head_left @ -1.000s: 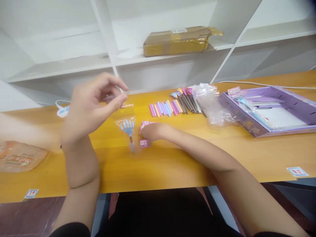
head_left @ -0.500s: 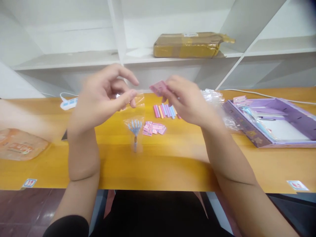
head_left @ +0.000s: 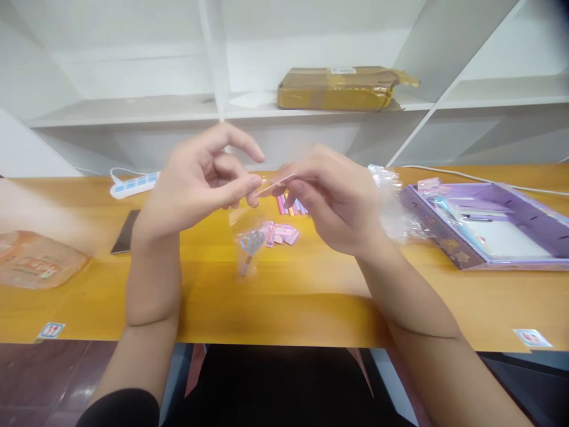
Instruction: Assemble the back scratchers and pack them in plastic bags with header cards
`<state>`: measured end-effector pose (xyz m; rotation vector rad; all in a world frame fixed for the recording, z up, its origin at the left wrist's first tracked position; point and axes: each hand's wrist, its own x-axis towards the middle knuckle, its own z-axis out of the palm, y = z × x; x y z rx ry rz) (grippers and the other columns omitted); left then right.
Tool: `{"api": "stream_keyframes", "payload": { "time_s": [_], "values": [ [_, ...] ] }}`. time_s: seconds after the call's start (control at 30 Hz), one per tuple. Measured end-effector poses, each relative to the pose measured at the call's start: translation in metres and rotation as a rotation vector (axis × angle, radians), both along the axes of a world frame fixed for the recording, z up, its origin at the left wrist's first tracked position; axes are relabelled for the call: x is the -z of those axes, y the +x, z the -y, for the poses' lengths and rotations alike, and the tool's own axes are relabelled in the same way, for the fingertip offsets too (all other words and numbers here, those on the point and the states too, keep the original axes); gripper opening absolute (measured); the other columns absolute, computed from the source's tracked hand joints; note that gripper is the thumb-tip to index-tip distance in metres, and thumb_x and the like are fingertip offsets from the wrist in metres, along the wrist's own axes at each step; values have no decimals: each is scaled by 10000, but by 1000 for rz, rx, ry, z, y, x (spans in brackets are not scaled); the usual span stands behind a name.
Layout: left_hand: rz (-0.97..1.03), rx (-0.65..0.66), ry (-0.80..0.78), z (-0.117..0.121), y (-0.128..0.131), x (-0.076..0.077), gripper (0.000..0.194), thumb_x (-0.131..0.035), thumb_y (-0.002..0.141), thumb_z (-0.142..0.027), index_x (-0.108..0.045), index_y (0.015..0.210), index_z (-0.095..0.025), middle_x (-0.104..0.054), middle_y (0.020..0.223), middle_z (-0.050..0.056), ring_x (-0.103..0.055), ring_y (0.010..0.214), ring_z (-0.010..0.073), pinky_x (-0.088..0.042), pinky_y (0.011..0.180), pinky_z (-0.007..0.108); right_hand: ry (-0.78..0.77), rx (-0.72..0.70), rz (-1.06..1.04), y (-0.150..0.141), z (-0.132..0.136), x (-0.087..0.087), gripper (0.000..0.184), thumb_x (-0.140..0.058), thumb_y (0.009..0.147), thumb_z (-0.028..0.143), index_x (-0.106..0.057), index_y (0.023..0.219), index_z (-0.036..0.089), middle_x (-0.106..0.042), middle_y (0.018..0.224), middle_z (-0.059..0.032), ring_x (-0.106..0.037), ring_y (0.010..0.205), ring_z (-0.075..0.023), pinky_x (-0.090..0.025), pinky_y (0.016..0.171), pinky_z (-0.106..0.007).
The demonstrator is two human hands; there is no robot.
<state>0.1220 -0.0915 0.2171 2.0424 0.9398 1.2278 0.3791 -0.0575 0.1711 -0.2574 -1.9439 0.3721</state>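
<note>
My left hand pinches the top of a clear plastic bag between thumb and fingers, its index finger raised. Inside the hanging, tilted bag is a blue stick shaped like a skeleton hand. Between the fingers of my right hand is a thin pink card, seen nearly edge-on. Its left end reaches my left thumb tip. Below, a small pile of pink printed cards lies on the table. Behind my right fingers, a row of pastel sticks is partly hidden.
At the right stand a purple tray with packaged items and a heap of clear bags. A power strip, a dark phone and an orange package are at the left. A taped cardboard box sits on the shelf.
The pink card has turned from face-on to edge-on and moved down-left to my left fingertips. My left hand has shifted right, and the hanging bag has tilted.
</note>
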Motion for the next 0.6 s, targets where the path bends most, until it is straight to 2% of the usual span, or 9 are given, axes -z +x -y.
{"api": "stream_keyframes", "payload": {
  "time_s": [0.1, 0.17, 0.27, 0.37, 0.47, 0.6],
  "values": [
    [-9, -6, 2, -2, 1, 2, 374, -945, 1022, -477, -762, 1251, -245, -797, 792, -9, -705, 648, 173, -572, 617, 322, 57, 90, 58, -3, -4, 0, 304, -572, 1235, 404, -840, 1171, 275, -787, 1120, -89, -780, 1090, -231, -701, 1024, -444],
    [-10, -7, 6, -3, 2, 2, 387, -955, 1009, -498, -767, 1242, -252, -795, 798, -11, -704, 648, 174, -581, 629, 327, 53, 100, 65, -4, -4, 0, 311, -593, 1227, 444, -842, 1150, 274, -780, 1114, -96, -769, 1071, -229, -705, 980, -422],
    [13, 12, 5, -2, 3, 1, 311, -935, 1032, -493, -783, 1194, -275, -805, 810, -3, -703, 644, 173, -577, 634, 336, 16, 64, 24, -5, -3, 2, 276, -610, 1227, 407, -819, 1153, 242, -782, 1118, -90, -766, 1004, -187, -696, 845, -337],
    [43, 31, 10, -1, 4, 1, 240, -927, 1047, -447, -801, 1171, -284, -804, 801, -6, -705, 641, 166, -571, 636, 330, 19, 20, -8, -7, -3, 3, 157, -672, 1198, 314, -792, 1158, 222, -795, 1103, -71, -768, 963, -156, -689, 782, -288],
    [47, 59, 42, -3, 3, 2, 223, -937, 1036, -393, -814, 1182, -277, -810, 804, -5, -703, 626, 159, -563, 610, 311, 25, -4, -46, -7, -7, 6, 76, -720, 1164, 267, -778, 1184, 222, -804, 1110, -53, -774, 956, -156, -703, 787, -302],
    [54, 75, 63, -8, 0, 6, 253, -960, 1007, -374, -818, 1197, -287, -818, 813, -3, -688, 581, 159, -538, 556, 308, -12, -27, -113, -8, -12, 12, 126, -778, 1137, 327, -772, 1188, 212, -806, 1106, -56, -786, 929, -168, -709, 776, -329]
  ]
}}
